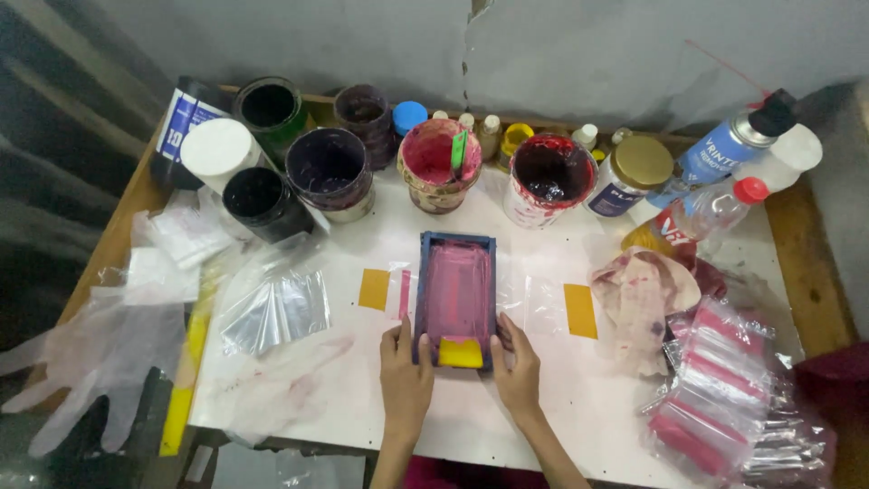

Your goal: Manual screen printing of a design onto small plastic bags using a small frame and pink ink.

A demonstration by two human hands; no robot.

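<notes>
At the near middle of the white tabletop (561, 380), we see a small blue-framed printing screen smeared with pink ink (457, 294) lying flat, with a yellow squeegee block (460, 352) resting at its near end. Our left hand (405, 373) and right hand (518, 367) flank the frame, fingers together and pressed against its sides. Open ink tubs (440, 163) stand behind it.
</notes>
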